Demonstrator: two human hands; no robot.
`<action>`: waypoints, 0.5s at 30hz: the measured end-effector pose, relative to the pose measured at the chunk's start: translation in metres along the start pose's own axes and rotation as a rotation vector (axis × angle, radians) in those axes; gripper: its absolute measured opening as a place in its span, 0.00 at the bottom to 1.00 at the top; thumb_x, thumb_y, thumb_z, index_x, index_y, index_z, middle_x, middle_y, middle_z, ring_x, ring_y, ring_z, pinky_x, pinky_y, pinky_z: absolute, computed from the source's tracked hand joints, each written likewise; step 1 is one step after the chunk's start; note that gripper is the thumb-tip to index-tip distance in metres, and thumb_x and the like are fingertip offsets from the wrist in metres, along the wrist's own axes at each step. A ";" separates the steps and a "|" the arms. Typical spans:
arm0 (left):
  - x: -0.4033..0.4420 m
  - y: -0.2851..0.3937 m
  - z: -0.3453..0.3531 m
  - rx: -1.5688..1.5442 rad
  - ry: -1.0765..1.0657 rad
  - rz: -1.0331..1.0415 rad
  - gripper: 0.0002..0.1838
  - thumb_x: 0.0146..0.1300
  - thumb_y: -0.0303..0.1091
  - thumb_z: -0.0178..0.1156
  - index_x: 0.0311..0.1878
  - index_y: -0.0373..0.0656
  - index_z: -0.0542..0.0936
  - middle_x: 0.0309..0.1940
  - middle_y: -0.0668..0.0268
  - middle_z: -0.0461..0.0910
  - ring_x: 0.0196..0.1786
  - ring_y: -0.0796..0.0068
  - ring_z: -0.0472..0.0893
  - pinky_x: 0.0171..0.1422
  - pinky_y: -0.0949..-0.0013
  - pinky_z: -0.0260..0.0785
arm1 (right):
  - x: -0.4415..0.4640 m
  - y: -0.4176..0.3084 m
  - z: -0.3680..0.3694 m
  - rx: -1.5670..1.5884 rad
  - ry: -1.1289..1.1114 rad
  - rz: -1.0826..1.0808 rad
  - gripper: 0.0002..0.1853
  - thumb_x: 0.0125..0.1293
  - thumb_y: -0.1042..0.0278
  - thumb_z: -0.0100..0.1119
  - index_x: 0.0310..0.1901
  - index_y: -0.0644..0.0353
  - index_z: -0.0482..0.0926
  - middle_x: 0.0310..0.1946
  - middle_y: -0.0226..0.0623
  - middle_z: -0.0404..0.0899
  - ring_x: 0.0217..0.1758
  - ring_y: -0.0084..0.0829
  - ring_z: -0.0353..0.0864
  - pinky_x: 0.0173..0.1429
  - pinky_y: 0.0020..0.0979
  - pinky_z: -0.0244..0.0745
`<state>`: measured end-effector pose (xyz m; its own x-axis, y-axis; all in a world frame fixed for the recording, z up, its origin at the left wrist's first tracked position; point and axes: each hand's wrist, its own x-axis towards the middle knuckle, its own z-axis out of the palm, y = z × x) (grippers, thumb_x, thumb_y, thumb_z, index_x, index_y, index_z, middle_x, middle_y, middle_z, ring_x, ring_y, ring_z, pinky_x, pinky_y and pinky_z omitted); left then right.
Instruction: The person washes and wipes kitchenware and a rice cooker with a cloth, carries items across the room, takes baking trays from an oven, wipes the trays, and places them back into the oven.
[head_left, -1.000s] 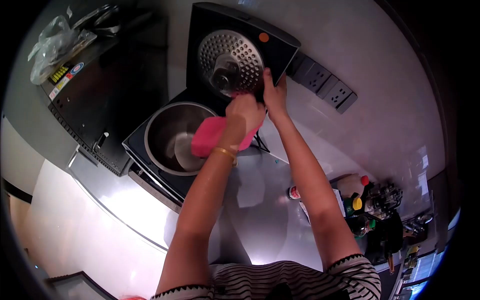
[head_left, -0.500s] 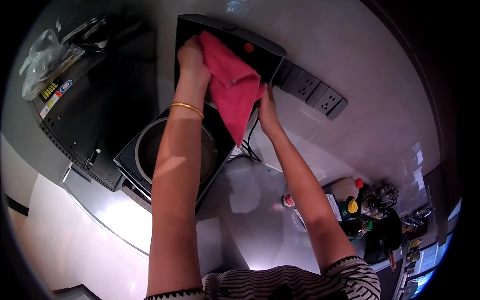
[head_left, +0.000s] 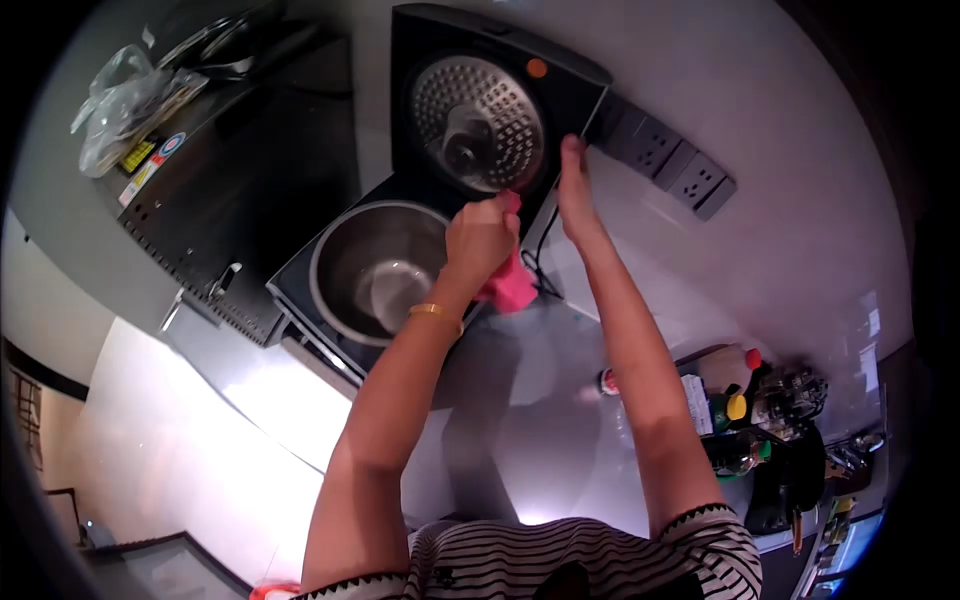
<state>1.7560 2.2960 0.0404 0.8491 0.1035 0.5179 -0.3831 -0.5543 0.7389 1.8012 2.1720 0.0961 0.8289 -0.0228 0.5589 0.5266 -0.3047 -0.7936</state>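
Note:
A dark rice cooker stands open, with a steel inner pot (head_left: 340,270) in its body. Its raised lid (head_left: 425,170) leans back toward the wall and carries a round perforated steel plate (head_left: 500,110). My left hand (head_left: 480,238) is closed round a pink cloth (head_left: 514,286), low at the hinge side between pot and lid. Part of the cloth hangs down past the cooker's right side. My right hand (head_left: 577,195) is at the lid's right edge and steadies it; some of its fingers are hidden.
Left of the cooker is a black metal appliance (head_left: 250,190) with a clear plastic bag (head_left: 125,110) on top. Wall sockets (head_left: 655,150) sit right of the lid. A black cord (head_left: 540,262) runs behind the cooker. Several bottles (head_left: 735,407) stand at the right.
My left hand has come down from the upper lid to the hinge side with the pink cloth, uncovering the perforated plate and the pot. My right hand stays at the lid's edge.

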 end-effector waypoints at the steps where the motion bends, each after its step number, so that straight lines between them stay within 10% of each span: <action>1: 0.007 -0.004 -0.004 0.218 -0.065 -0.064 0.08 0.52 0.34 0.56 0.30 0.41 0.82 0.30 0.51 0.80 0.35 0.52 0.80 0.38 0.58 0.73 | 0.000 0.001 0.002 0.002 0.016 0.002 0.42 0.65 0.35 0.36 0.66 0.67 0.49 0.65 0.51 0.54 0.69 0.43 0.51 0.68 0.29 0.46; 9: 0.054 -0.053 -0.035 0.544 -0.293 -0.152 0.09 0.49 0.33 0.57 0.32 0.42 0.82 0.33 0.53 0.81 0.40 0.56 0.81 0.43 0.58 0.75 | -0.001 0.002 0.012 -0.070 0.131 -0.035 0.36 0.66 0.38 0.38 0.62 0.63 0.60 0.55 0.54 0.70 0.60 0.51 0.66 0.62 0.34 0.57; 15: 0.091 -0.103 -0.113 0.504 0.079 -0.189 0.17 0.55 0.40 0.55 0.38 0.33 0.78 0.39 0.48 0.79 0.45 0.51 0.79 0.50 0.56 0.71 | 0.003 0.013 0.012 -0.118 0.147 -0.090 0.36 0.64 0.36 0.40 0.61 0.61 0.61 0.50 0.58 0.72 0.57 0.56 0.68 0.60 0.38 0.61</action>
<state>1.8318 2.4562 0.0599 0.8491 0.2902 0.4414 0.0112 -0.8453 0.5341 1.8132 2.1793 0.0847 0.7383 -0.1268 0.6625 0.5645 -0.4214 -0.7098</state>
